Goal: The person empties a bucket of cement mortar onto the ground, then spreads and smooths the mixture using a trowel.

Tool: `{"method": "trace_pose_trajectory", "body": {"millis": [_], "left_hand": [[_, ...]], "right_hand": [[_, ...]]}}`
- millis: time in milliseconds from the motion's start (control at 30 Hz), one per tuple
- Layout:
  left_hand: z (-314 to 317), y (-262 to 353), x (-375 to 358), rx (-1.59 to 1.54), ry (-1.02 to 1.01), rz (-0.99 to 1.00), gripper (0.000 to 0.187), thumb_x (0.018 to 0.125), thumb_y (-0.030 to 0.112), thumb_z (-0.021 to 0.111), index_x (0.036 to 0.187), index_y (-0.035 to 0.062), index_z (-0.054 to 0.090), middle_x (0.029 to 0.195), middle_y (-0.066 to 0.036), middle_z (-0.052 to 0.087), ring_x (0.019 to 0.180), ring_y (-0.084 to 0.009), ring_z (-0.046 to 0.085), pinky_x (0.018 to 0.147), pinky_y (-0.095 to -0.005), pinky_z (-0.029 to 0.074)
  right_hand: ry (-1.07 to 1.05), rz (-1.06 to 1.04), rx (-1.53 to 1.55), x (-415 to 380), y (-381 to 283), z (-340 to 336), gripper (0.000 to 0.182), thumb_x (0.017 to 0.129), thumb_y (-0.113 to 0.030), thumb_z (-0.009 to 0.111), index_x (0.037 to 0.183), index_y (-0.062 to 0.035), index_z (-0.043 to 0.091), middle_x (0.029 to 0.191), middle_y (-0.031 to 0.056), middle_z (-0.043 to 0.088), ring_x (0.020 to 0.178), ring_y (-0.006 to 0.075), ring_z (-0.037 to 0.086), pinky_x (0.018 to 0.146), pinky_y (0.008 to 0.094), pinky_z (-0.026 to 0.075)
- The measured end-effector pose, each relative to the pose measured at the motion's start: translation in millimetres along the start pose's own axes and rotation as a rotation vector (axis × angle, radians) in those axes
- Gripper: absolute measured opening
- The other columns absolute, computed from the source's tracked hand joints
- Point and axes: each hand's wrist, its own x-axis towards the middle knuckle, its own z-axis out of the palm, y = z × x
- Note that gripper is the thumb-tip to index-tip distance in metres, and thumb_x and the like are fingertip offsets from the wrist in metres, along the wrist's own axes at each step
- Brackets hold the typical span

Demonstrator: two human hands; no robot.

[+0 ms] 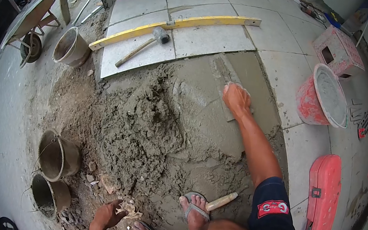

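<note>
My right hand (pixel 236 98) is closed around a long, flat plastering trowel (pixel 222 68) smeared with mortar. Its blade lies against the smoothed wet mortar (pixel 201 98) beside the tiles. Low in the view, my left hand (pixel 105 214) hangs with its fingers apart and holds nothing. It is close to a crumpled pale scrap (pixel 130 210) on the ground. A rough heap of mortar (pixel 144 123) rises left of the smoothed part. By my sandalled foot (pixel 195 208) lies a wooden-handled tool (pixel 222 201); its far end is in the mortar and hard to make out.
A yellow straightedge (pixel 198 23) and a mallet (pixel 160 35) lie on the pale tiles (pixel 215 40). Buckets stand at left (pixel 59 157) and a red one (pixel 319 95) at right. A red case (pixel 321 206) lies at right, a wheelbarrow (pixel 33 19) at far left.
</note>
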Motion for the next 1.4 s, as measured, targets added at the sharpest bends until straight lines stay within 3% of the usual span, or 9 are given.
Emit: {"method": "trace_pose_trajectory", "body": {"millis": [133,267,533,633,867,1033,1167,1300,1400], "left_hand": [[-6,2,0,0.039,-0.038,-0.043,0.062,0.091,0.053,0.069,0.135,0.0102,0.064,0.118,-0.018,0.074,0.111,-0.0393,0.069,0.095,-0.0475,0.055],[-9,9,-1,0.083,-0.079,-0.062,0.059,0.091,0.054,0.069,0.132,0.0115,0.067,0.118,-0.016,0.074,0.111,-0.0387,0.069,0.094,-0.0482,0.055],[-7,13,6,0.063,-0.022,0.009,0.063,0.090,0.055,0.070,0.135,0.0108,0.064,0.116,-0.018,0.074,0.109,-0.0398,0.070,0.093,-0.0480,0.056],[-8,16,6,0.063,-0.002,0.005,0.063,0.090,0.054,0.071,0.136,0.0106,0.064,0.115,-0.018,0.074,0.109,-0.0394,0.070,0.093,-0.0479,0.056],[-7,12,0,0.002,-0.007,-0.017,0.065,0.091,0.053,0.071,0.137,0.0083,0.062,0.115,-0.018,0.075,0.107,-0.0390,0.071,0.092,-0.0473,0.056],[-11,9,-5,0.094,0.008,-0.040,0.070,0.090,0.053,0.072,0.142,0.0088,0.057,0.117,-0.017,0.074,0.104,-0.0352,0.073,0.090,-0.0445,0.058],[-23,26,-14,0.043,0.003,-0.073,0.070,0.090,0.052,0.073,0.143,0.0085,0.056,0.117,-0.017,0.074,0.103,-0.0343,0.073,0.088,-0.0442,0.058],[-24,32,-22,0.071,0.061,-0.033,0.068,0.090,0.049,0.074,0.141,0.0078,0.057,0.116,-0.017,0.074,0.103,-0.0367,0.073,0.087,-0.0458,0.058],[-26,37,-27,0.095,0.120,0.005,0.066,0.090,0.047,0.075,0.140,0.0070,0.058,0.114,-0.018,0.074,0.103,-0.0377,0.072,0.087,-0.0461,0.057]], "right_hand": [[0.194,0.285,0.070,8,78,-22,0.038,0.100,-0.033,0.057,0.117,-0.0009,0.069,0.118,0.0250,0.071,0.112,0.0441,0.067,0.094,0.0526,0.053],[0.253,0.387,0.153,10,96,-19,0.042,0.098,-0.034,0.061,0.119,0.0016,0.068,0.121,0.0264,0.069,0.115,0.0443,0.066,0.096,0.0528,0.052],[-0.152,-0.086,0.301,-56,2,21,0.048,0.096,-0.034,0.065,0.128,0.0021,0.065,0.118,0.0292,0.069,0.114,0.0463,0.066,0.099,0.0524,0.051],[-0.142,-0.125,0.223,-58,-10,5,0.045,0.097,-0.034,0.064,0.125,0.0007,0.067,0.117,0.0285,0.070,0.112,0.0454,0.067,0.097,0.0534,0.052],[0.062,0.167,0.018,36,57,-38,0.036,0.096,-0.033,0.064,0.112,-0.0010,0.071,0.113,0.0258,0.072,0.110,0.0438,0.068,0.093,0.0526,0.053],[0.185,0.274,0.066,42,127,-42,0.040,0.094,-0.034,0.066,0.114,-0.0003,0.071,0.117,0.0262,0.071,0.114,0.0441,0.066,0.097,0.0506,0.052],[0.178,0.202,0.142,4,136,-27,0.048,0.092,-0.035,0.068,0.123,0.0018,0.069,0.119,0.0270,0.070,0.115,0.0450,0.065,0.099,0.0490,0.051],[0.008,0.162,0.138,-79,138,-23,0.050,0.093,-0.037,0.067,0.126,0.0010,0.068,0.122,0.0271,0.069,0.116,0.0439,0.065,0.099,0.0484,0.051],[0.067,0.150,0.127,-112,160,-14,0.049,0.094,-0.037,0.067,0.126,0.0000,0.068,0.120,0.0267,0.070,0.114,0.0438,0.066,0.098,0.0477,0.051]]}}
